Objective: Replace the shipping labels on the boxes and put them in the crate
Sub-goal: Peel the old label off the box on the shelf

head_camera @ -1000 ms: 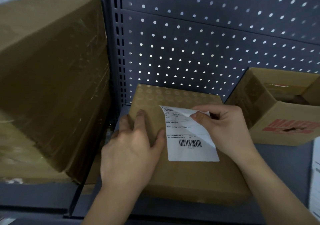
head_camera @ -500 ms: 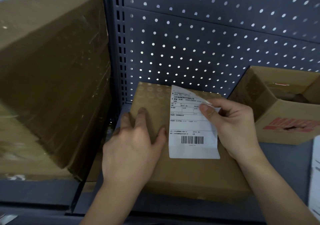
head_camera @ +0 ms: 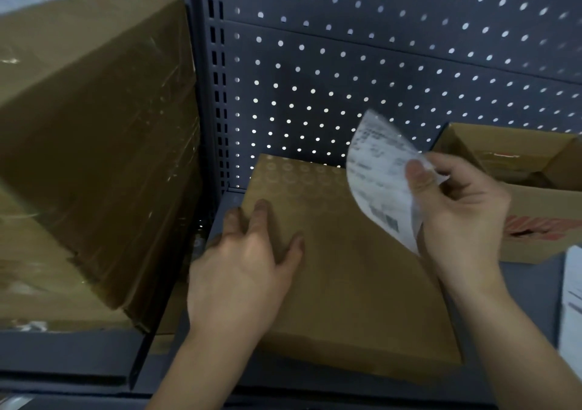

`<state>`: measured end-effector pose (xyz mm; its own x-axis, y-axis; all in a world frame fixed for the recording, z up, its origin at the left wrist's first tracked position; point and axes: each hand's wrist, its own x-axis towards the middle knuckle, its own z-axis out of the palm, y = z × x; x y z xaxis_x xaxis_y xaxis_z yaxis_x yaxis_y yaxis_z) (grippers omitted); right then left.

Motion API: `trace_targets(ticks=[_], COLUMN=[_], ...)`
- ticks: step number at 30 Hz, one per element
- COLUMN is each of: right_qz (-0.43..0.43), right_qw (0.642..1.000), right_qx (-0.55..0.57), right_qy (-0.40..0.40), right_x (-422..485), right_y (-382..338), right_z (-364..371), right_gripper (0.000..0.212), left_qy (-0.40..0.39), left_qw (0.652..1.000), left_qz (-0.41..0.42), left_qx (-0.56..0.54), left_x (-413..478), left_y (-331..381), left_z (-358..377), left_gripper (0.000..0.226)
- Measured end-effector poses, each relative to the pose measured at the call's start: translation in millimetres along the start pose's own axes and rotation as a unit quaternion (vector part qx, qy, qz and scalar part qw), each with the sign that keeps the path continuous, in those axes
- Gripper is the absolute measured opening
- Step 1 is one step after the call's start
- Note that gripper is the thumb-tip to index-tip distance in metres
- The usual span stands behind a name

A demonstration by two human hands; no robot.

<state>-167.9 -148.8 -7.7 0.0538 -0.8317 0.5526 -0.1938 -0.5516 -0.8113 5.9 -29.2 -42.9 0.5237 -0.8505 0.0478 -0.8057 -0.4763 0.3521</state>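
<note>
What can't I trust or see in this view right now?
Head view:
1. Text on the label: motion-blurred, unreadable.
2. Whether its lower corner is stuck to the box: blurred against the right hand.
3. Contents of the open box: dark, cut off by the right edge.
4. The paper: cut off, blurred.
5. The crate: out of frame.
</note>
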Motion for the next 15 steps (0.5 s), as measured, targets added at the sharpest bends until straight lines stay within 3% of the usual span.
trace_targets(ticks=[5, 9, 12, 15], right_qz=[-0.014, -0.019, -0.037, -0.028], right_qw=[1.000, 0.999, 0.999, 0.999], right_qx=[-0.006, 0.000, -0.001, -0.022], right_qy=[-0.001, 0.030, 0.024, 0.017], right_x=[-11.0, -15.0, -21.8, -25.5], right_y=[-9.8, -21.0, -29.5, -29.0], right_z=[0.0, -6.5, -14.4, -22.9], right_gripper=[0.015, 0.046, 0.029, 0.031], left_qy=[-0.015, -0.019, 0.011, 0.021], left_qw=[0.999, 0.994, 0.984, 0.986], left_qz=[-0.012, -0.010, 0.021, 0.043], left_qx=[-0.026, -0.111, -0.179, -0.158], left_x=[3.7, 5.6, 5.1, 5.0], left_y=[-1.3, -4.1, -5.4, -5.9], left_z=[1.9, -0.9, -4.8, -2.5], left_gripper=[0.072, 0.072, 0.069, 0.063])
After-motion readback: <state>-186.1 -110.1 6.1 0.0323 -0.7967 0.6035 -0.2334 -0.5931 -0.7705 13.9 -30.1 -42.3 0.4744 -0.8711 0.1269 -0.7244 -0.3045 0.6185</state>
